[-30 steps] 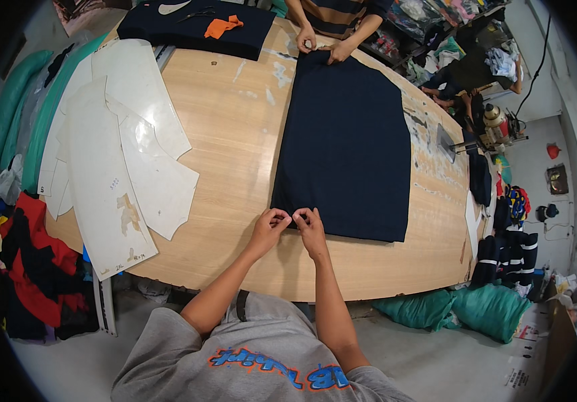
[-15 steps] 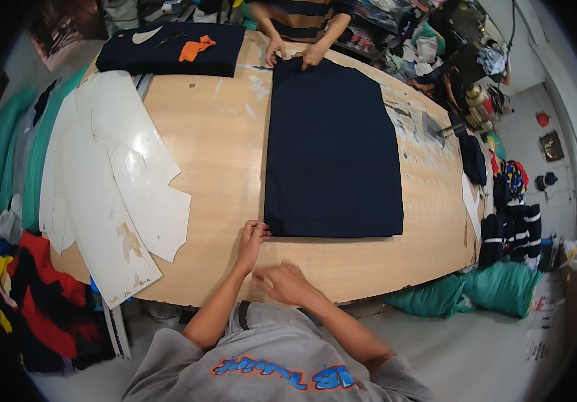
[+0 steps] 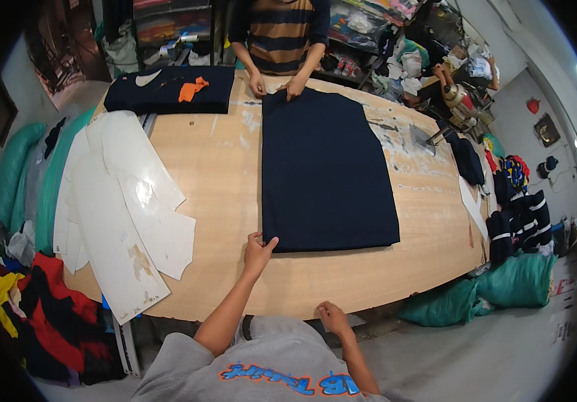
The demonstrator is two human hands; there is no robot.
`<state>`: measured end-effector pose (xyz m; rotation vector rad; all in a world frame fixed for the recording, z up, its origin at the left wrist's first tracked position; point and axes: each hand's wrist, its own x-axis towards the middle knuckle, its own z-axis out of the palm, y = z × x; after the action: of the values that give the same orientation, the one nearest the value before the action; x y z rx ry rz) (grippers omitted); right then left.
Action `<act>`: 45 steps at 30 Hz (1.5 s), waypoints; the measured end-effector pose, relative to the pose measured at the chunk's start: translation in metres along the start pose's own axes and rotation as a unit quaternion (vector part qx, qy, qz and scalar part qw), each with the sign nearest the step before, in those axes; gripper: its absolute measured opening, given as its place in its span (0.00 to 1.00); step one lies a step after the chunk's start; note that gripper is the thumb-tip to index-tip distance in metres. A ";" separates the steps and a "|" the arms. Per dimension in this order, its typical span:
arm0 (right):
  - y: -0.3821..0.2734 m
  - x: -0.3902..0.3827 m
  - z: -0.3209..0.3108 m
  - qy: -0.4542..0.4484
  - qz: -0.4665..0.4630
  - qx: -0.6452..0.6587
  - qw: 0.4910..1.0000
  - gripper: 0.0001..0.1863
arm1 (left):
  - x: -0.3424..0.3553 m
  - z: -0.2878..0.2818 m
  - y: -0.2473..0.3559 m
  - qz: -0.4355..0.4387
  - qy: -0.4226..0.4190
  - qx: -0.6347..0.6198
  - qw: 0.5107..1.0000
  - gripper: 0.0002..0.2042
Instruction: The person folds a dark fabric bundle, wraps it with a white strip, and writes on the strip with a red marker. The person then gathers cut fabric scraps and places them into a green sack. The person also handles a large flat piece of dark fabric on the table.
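A stack of dark navy fabric (image 3: 328, 177) lies flat on the light wooden table (image 3: 198, 151). My left hand (image 3: 259, 251) is at its near left corner, thumb on top and fingers at the side, pinching the fabric edge. At the table's near edge my right hand (image 3: 332, 315) is apart from the fabric, its fingers curled in; anything inside them is hidden. Across the table a person in a striped shirt (image 3: 280, 40) has both hands on the fabric's far left corner.
White pattern pieces (image 3: 117, 221) overlap on the left. Behind them sits another navy fabric stack (image 3: 167, 100) with an orange scrap (image 3: 193, 89) on top. A cutting machine (image 3: 459, 107) stands on the right. Green bundles (image 3: 516, 285) lie below the table's right edge.
My right hand has moved away from beside my left wrist, to the right and down to the table edge. My left hand stays at the fabric corner. The view has tilted up.
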<state>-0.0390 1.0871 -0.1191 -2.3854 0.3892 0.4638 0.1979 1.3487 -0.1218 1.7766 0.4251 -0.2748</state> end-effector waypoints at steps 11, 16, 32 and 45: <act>0.060 -0.033 0.034 -0.003 0.006 0.169 0.986 0.10 | 0.014 -0.001 -0.003 -0.055 -0.107 -0.081 0.989 0.29; 0.129 -0.043 0.024 0.034 0.037 0.184 0.982 0.10 | 0.005 0.004 -0.016 -0.012 -0.039 -0.002 0.999 0.29; 0.457 -0.133 0.091 -0.074 0.416 0.180 0.888 0.20 | -0.028 0.064 -0.062 -0.023 0.229 -0.104 0.968 0.28; 0.467 -0.047 -0.017 0.071 0.293 0.340 0.891 0.26 | -0.126 0.134 -0.085 0.149 0.249 0.328 0.899 0.08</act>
<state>-0.2599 0.7405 -0.3472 -1.5872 1.1497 0.3320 0.0534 1.2193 -0.1789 2.5553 0.4380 0.3068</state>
